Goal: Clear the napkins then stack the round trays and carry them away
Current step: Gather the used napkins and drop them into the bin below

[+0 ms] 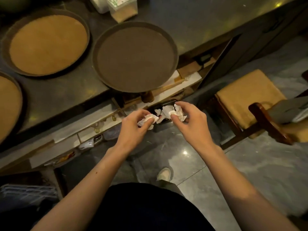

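**White napkins in both hands over a dark bin**

White crumpled paper fills both fists. The left hand [135,125] has its fingers curled closed around one crumpled napkin [148,120], thumb pressed on top. The right hand [188,121] pinches a second wad of napkin [176,112] between thumb and bent fingers, with torn white pieces hanging from it toward the left. Both hands are held close together, not touching, just above a small dark bin [165,105] that sits low beside the counter's open shelves.

Up on the grey counter [200,19] lie the round trays. A dark brown tray [135,57] sits nearest, its near rim overhanging the counter edge right above the bin. To its left is a tray with a tan cork-like inside [48,45], and a third tan tray [8,105] is cut off by the left border. A clear plastic container [123,9] stands behind the trays. A wooden chair with a tan cushion [248,99] stands on the marble floor at the right.
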Tool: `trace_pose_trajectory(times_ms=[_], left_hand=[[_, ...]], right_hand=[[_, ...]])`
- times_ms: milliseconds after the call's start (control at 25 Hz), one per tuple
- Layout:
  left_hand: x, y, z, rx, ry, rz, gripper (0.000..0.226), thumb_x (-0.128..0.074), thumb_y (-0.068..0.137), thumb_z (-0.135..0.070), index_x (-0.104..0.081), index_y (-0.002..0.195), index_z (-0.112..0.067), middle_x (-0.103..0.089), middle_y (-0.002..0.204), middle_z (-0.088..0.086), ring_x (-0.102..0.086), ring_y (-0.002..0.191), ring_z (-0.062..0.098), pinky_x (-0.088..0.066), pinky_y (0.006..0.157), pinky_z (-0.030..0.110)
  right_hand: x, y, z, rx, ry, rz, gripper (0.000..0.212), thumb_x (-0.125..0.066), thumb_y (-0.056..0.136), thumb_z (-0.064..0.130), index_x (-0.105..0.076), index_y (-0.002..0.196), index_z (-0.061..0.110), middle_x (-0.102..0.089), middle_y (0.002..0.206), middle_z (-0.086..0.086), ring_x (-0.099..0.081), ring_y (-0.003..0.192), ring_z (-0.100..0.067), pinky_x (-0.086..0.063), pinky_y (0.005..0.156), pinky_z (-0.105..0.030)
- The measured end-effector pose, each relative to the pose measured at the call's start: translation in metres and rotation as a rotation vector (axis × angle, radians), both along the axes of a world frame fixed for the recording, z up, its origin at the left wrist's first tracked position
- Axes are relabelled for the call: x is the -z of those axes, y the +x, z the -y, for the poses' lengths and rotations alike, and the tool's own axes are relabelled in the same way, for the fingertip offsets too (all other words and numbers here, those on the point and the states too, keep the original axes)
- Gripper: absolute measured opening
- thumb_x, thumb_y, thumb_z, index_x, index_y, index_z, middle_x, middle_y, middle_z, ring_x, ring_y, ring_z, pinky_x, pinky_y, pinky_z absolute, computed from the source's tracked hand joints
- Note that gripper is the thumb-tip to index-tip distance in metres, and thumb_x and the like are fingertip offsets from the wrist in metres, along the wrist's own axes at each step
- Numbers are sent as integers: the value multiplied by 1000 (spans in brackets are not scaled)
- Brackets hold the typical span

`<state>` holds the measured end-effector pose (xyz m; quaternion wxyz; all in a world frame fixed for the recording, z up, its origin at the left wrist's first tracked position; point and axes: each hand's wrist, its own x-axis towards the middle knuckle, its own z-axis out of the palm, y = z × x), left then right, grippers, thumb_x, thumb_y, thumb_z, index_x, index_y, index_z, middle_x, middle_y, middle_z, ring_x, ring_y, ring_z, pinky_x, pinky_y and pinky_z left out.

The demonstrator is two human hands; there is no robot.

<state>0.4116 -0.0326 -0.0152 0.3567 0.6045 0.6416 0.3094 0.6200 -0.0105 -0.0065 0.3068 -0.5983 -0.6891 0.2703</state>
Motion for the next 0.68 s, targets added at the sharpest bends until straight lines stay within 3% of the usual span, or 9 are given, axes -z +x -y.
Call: trace_pose_trajectory(times_ms=[320, 440, 560, 680], left_hand=[[81, 27, -60, -56, -190, 105, 18, -64, 88, -35, -64, 102, -23, -67, 102, -4, -62, 94, 8, -55, 80, 33], [128, 33, -86, -56, -252, 107, 15, -68, 84, -31, -65, 96, -22, -68, 97, 0, -64, 91, 13, -55, 79, 36], [167, 44, -102, -98, -318, 116, 11, -71, 83, -27, -63, 90, -24, -65, 88, -7, -62, 83, 3, -51, 72, 25], [207, 59, -117, -190, -430, 156, 12, -70, 85, -23, -59, 90, -22, -63, 84, -4, -62, 80, 12, -50, 72, 27]], right_hand=[[89, 17, -51, 51, -176, 53, 36, -64, 88, 36, -60, 123, 26, -62, 110, 8, -50, 95, 2, -53, 80, -32], [133, 17, -71, 101, -260, 56, 38, -64, 88, 36, -58, 124, 27, -59, 111, 10, -51, 97, 1, -46, 81, -22], [171, 18, -86, 146, -320, 51, 41, -69, 87, 29, -59, 125, 19, -62, 115, 0, -53, 97, -5, -29, 79, 0], [208, 28, -103, 142, -366, 68, 43, -69, 86, 26, -59, 127, 13, -63, 116, -7, -58, 102, -17, -26, 78, 1]])
